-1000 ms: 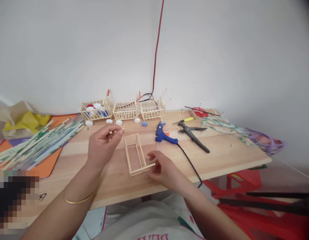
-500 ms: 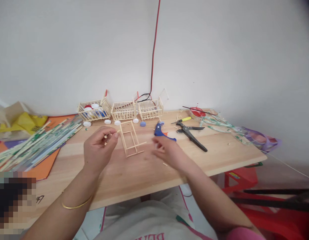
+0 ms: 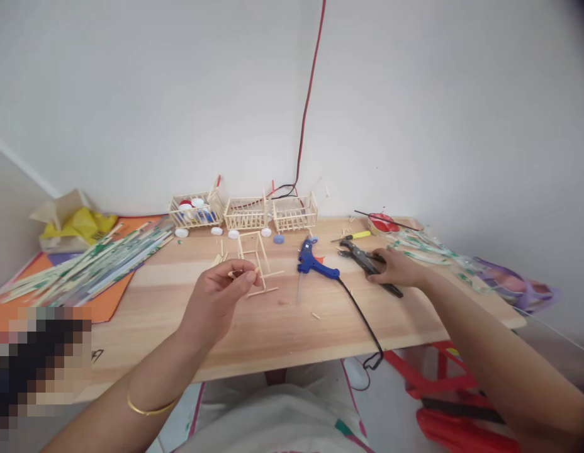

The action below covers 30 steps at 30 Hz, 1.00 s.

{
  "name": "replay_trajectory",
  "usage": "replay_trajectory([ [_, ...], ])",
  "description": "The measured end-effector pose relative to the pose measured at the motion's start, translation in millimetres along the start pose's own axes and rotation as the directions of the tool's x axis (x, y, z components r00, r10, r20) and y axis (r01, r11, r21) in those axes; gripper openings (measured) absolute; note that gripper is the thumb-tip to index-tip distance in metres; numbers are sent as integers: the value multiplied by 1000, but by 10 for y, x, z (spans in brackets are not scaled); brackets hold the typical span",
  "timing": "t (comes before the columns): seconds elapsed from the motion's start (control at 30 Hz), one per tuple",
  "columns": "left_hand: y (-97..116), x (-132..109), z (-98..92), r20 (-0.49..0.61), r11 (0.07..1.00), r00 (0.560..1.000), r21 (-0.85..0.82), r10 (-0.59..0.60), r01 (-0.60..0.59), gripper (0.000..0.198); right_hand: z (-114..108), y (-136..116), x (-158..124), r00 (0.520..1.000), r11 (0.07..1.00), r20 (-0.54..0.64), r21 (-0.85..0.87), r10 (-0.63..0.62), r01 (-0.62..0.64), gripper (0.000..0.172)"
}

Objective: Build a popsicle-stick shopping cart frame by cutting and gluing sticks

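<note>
My left hand (image 3: 223,292) is pinched at the fingertips, apparently round a short thin wooden stick (image 3: 257,270) whose tip barely shows. Directly behind it stands a small open frame of thin wooden sticks (image 3: 262,251), partly hidden by my fingers. Over at the right, my right hand (image 3: 394,269) closes round the handles of black pliers (image 3: 360,257) lying on the table. Between my hands lies a blue hot glue gun (image 3: 318,265), with a clear glue stick (image 3: 300,288) near its head.
Three little stick carts on wheels (image 3: 247,214) line the wall. Bundled sticks (image 3: 107,261) lie on orange sheets at left. A yellow-handled tool (image 3: 358,236), a red dish (image 3: 384,221) and green-white strips (image 3: 428,245) are at right. The glue gun's black cord (image 3: 367,324) hangs over the front edge.
My right hand has moved right from beside the stick frame and taken hold of the pliers. My left hand has shifted right, in front of the frame. The view has turned slightly.
</note>
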State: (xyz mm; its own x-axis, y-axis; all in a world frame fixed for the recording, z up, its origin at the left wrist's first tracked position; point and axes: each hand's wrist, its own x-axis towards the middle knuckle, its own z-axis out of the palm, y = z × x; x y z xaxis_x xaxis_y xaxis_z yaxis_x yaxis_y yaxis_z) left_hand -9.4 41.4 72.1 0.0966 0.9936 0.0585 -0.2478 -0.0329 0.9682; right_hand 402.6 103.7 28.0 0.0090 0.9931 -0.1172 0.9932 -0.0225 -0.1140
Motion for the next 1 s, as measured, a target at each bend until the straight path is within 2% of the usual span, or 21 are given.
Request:
replay_trajectory([
  [0.13, 23, -103, 34, 7, 996, 998, -65, -62, 63, 9, -3, -87, -224, 999, 987, 47, 159, -12, 5, 49],
  [0.2, 26, -137, 67, 7, 995, 997, -62, -80, 81, 10, -17, -202, -416, 1000, 948, -22, 316, -21, 27, 46],
  [0.23, 22, -149, 90, 9, 994, 996, -58, -88, 89, 10, -29, -292, -525, 995, 918, -85, 388, -51, 80, 47],
  [0.3, 1, -167, 148, 21, 993, 995, -57, -100, 101, 12, -62, -541, -749, 968, 837, -213, 499, -131, 223, 43],
  [0.37, -31, -180, 215, 44, 992, 993, -63, -108, 110, 13, -105, -852, -952, 945, 800, -280, 521, -167, 296, 45],
  [0.47, -76, -196, 308, 69, 990, 990, -61, -123, 127, 15, -162, -1303, -1152, 904, 768, -300, 485, -304, 419, 53],
  [0.57, -109, -210, 359, 74, 991, 990, -51, -123, 127, 18, -172, -1592, -1225, 877, 721, -292, 499, -382, 480, 62],
  [0.73, -155, -221, 362, 62, 987, 988, -68, -139, 144, 18, -117, -1738, -1231, 843, 696, -332, 475, -424, 538, 66],
  [1.0, -179, -200, 357, 102, 990, 992, -115, -69, 81, 15, -42, -1732, -1218, 823, 778, -413, 331, -389, 534, 50],
])
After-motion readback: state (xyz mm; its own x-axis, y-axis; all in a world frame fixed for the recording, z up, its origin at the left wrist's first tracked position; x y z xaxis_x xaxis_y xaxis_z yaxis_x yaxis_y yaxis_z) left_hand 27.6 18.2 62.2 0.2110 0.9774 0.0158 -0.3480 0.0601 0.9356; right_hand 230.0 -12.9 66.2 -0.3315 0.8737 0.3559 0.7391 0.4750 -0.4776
